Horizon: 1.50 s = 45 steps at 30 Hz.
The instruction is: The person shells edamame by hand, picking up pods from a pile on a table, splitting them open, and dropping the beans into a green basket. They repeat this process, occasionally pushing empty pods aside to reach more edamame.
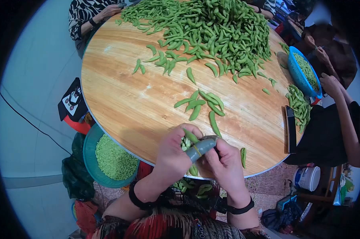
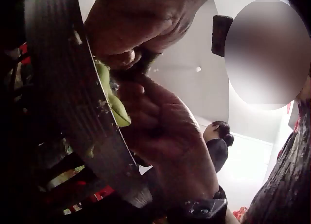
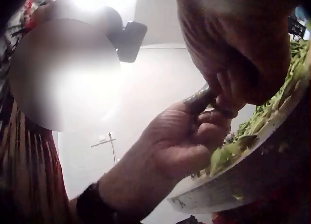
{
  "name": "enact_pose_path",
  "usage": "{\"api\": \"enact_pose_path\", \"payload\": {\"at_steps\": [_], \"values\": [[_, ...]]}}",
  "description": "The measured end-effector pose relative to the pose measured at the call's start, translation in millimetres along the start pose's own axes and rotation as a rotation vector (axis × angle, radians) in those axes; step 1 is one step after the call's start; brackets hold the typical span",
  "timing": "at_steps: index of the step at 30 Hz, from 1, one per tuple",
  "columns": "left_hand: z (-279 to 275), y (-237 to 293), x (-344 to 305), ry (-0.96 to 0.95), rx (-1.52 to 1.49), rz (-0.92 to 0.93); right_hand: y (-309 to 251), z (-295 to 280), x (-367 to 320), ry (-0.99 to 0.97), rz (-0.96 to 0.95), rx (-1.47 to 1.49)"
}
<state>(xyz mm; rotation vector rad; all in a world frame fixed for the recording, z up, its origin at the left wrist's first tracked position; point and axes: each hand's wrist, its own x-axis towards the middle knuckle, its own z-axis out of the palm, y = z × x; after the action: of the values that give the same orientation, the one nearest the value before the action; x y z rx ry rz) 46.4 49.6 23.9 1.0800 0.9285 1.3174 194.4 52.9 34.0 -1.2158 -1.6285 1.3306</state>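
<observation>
In the head view my left hand [image 1: 170, 153] holds a green soybean pod [image 1: 190, 136] close over the table's near edge. Pale shelled beans [image 1: 185, 144] show among its fingers. A grey thumb cover [image 1: 204, 148] with a yellow band sits on the left thumb. My right hand [image 1: 230, 167] meets this thumb's tip with bent fingers; I cannot tell what its fingertips pinch. In the right wrist view the right hand [image 3: 238, 49] overlaps the left hand [image 3: 180, 141] from above. Several loose pods [image 1: 196, 104] lie just beyond the hands.
A large heap of pods [image 1: 212, 28] covers the far side of the round wooden table [image 1: 120, 99]. Below its left edge stands a teal basket [image 1: 90, 159] of shelled beans. At right are a blue basket [image 1: 297, 73], a phone [image 1: 291, 129] and other people's arms [image 1: 345, 115].
</observation>
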Motion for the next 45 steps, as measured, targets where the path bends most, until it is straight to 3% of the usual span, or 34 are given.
{"api": "enact_pose_path", "payload": {"at_steps": [4,5,6,7,9,10,11,12,13,15,17,19,20,22,23,25,29,31,32,34,35,36,38,40,41,43,44,45], "values": [[-5.0,-2.1,-0.6,-0.022,0.169,0.030,-2.7,-2.5,3.9,0.023,0.169,0.327],[-6.8,0.6,-1.5,-0.022,0.168,0.032,-5.1,-5.3,4.3,-0.027,0.280,0.553],[-8.8,4.3,-2.7,-0.054,-0.044,-0.069,-7.5,-7.8,4.5,-0.078,0.390,0.779],[-11.4,6.7,-3.7,-0.086,-0.257,-0.169,-9.1,-10.5,4.6,-0.078,0.388,0.776],[-18.7,2.9,-5.3,-0.079,-0.193,-0.156,-11.6,-13.2,4.0,-0.096,0.352,0.258],[-21.7,1.6,-5.6,-0.074,-0.131,-0.144,-15.0,-11.3,6.1,-0.090,0.352,0.258],[-22.8,3.0,-5.8,-0.080,-0.133,-0.145,-19.1,-9.3,9.5,0.073,0.174,0.102],[-23.0,5.4,-5.4,-0.074,0.219,0.026,-21.6,-6.6,11.2,0.236,-0.004,-0.057],[-23.1,7.6,-5.0,-0.065,0.567,0.200,-22.0,-3.2,11.4,0.246,-0.001,-0.060],[-25.6,11.1,-4.5,-0.082,0.612,0.235,-22.9,6.6,11.9,0.061,-0.112,-0.098],[-30.3,17.7,-5.7,-0.094,0.660,0.277,-24.1,14.0,10.9,0.095,-0.090,-0.029],[-36.9,24.9,-9.7,-0.122,0.069,-0.153,-17.1,17.1,10.5,0.070,0.029,0.265],[-38.1,25.1,-9.8,-0.127,0.065,-0.153,-18.5,22.2,10.3,0.074,0.030,0.262],[-38.9,23.9,-7.7,-0.091,0.421,0.136,-23.0,33.9,12.1,0.185,0.098,0.330],[-41.3,20.4,-6.6,-0.097,0.417,0.140,-22.8,35.2,12.5,0.192,0.096,0.326],[-45.8,9.7,-4.6,-0.067,0.641,0.486,-20.2,36.1,13.5,0.190,0.158,0.403],[-48.5,3.2,-7.3,-0.056,0.663,0.592,-27.0,33.0,12.2,0.132,0.309,0.583],[-50.9,0.8,-8.9,-0.059,0.419,0.241,-26.4,35.3,12.5,0.216,0.270,0.508],[-56.4,3.7,-10.1,-0.060,0.416,0.239,-27.9,30.9,10.5,0.218,0.272,0.506],[-80.9,17.4,-14.3,0.024,0.120,0.193,-31.4,6.6,2.4,-0.142,0.133,0.070],[-94.4,23.7,-18.8,0.178,-0.014,0.124,-31.5,-10.0,3.2,-0.480,-0.055,-0.188],[-109.3,27.5,-24.2,0.331,-0.151,0.052,-37.2,-6.1,4.8,-0.394,-0.032,-0.221],[-139.4,29.9,-32.5,0.569,-0.158,0.257,-42.1,1.9,12.6,-0.307,-0.005,-0.248],[-188.2,19.4,-48.3,0.648,-0.113,0.298,-41.7,1.4,38.4,0.149,-0.097,-0.739],[-211.3,13.5,-57.5,0.646,-0.109,0.299,-40.7,4.1,49.8,0.151,-0.098,-0.735],[-246.0,2.2,-75.8,0.600,0.400,-0.049,-37.5,11.4,67.9,0.165,-0.020,-1.046],[-253.2,-1.8,-83.5,0.597,0.403,-0.046,-35.8,14.8,73.0,0.170,-0.021,-1.043],[-255.7,-3.3,-90.4,0.495,0.874,-0.152,-33.9,18.0,76.8,0.139,-0.037,-1.082]]}}
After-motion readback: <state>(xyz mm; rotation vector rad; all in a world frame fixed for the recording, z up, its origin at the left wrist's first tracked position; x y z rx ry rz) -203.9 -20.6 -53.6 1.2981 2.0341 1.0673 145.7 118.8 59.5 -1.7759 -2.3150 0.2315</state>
